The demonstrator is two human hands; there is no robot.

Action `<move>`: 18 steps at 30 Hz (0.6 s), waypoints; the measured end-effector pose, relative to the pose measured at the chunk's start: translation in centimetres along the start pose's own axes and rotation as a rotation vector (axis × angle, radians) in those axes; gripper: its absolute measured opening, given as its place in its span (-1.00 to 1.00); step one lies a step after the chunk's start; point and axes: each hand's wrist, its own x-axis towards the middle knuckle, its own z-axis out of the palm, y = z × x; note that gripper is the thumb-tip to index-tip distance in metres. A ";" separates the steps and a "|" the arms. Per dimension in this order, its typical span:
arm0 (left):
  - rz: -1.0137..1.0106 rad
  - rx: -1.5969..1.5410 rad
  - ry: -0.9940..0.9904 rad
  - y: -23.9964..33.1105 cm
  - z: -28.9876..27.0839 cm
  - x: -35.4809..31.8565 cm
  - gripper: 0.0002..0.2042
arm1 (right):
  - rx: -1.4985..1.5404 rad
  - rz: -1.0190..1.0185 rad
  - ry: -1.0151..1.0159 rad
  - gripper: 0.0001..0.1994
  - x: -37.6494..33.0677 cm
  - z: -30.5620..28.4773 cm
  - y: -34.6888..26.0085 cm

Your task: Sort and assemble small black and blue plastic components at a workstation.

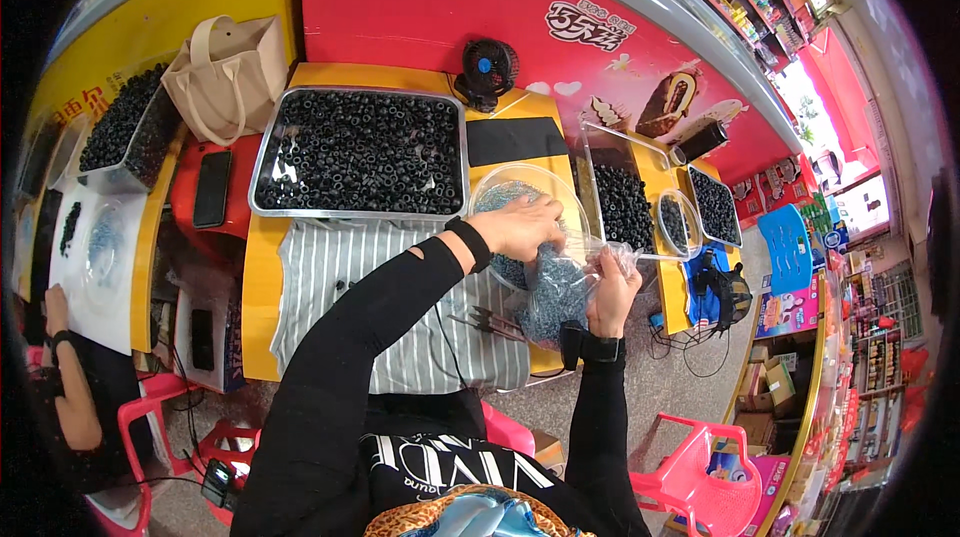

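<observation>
A clear plastic bag (pixel 558 289) full of tiny grey-blue pieces hangs in front of me, at the near side of a round clear tub (pixel 575 205). My right hand (pixel 612 295) pinches the bag's right upper edge. Closed at its upper left is my left hand (pixel 522 227), reaching over the tub; its fingertips are partly hidden. More grey-blue pieces (pixel 502 197) lie in the tub. Just left of the bag, dark slim hand tools (pixel 488 323) rest on a grey-and-white striped cloth (pixel 340 322).
A large tray (pixel 300 209) of black rings stands at the back left, near a small black fan (pixel 487 72). Right of the tub are further containers of black parts (pixel 620 202). Another person's hand (pixel 57 311) is at the far-left table. A pink chair (pixel 705 477) stands lower right.
</observation>
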 end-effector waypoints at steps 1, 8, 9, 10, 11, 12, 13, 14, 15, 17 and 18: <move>0.011 0.028 0.011 0.0 -0.1 0.0 -0.64 | -0.006 0.007 0.014 -0.91 -0.1 0.1 -0.2; 0.021 -0.103 0.146 -1.4 0.3 -0.1 -0.74 | -0.004 -0.031 0.078 -0.95 0.5 -0.9 0.5; 0.017 -0.094 0.191 -1.7 0.3 -0.5 -0.74 | -0.002 -0.030 0.076 -0.95 0.4 -0.8 0.4; 0.012 -0.085 0.235 -1.9 0.3 -0.7 -0.73 | 0.003 -0.010 0.065 -0.95 0.3 -0.7 0.3; 0.011 -0.084 0.236 -1.7 0.4 -0.9 -0.73 | 0.007 0.008 0.055 -0.94 0.2 -0.7 0.1; -0.032 0.007 0.315 -1.3 0.6 -1.1 -0.72 | 0.008 0.008 0.052 -0.94 0.2 -0.8 0.1; -0.075 0.098 0.394 -0.9 0.8 -1.3 -0.70 | -0.010 0.025 0.053 -0.95 0.2 -1.0 0.1; -0.078 0.099 0.393 -0.7 0.8 -1.7 -0.70 | -0.027 0.044 0.053 -0.94 0.1 -1.0 0.0; -0.117 0.102 0.414 -0.5 0.8 -2.1 -0.71 | -0.026 0.047 0.051 -0.94 0.0 -1.1 -0.4; -0.156 0.103 0.433 -0.2 0.5 -3.1 -0.71 | -0.286 -0.006 -0.269 -0.86 -0.7 -1.3 -2.2; -0.172 0.059 0.438 -0.2 0.3 -3.8 -0.72 | -0.404 0.019 -0.382 -0.74 -1.5 -1.2 -3.5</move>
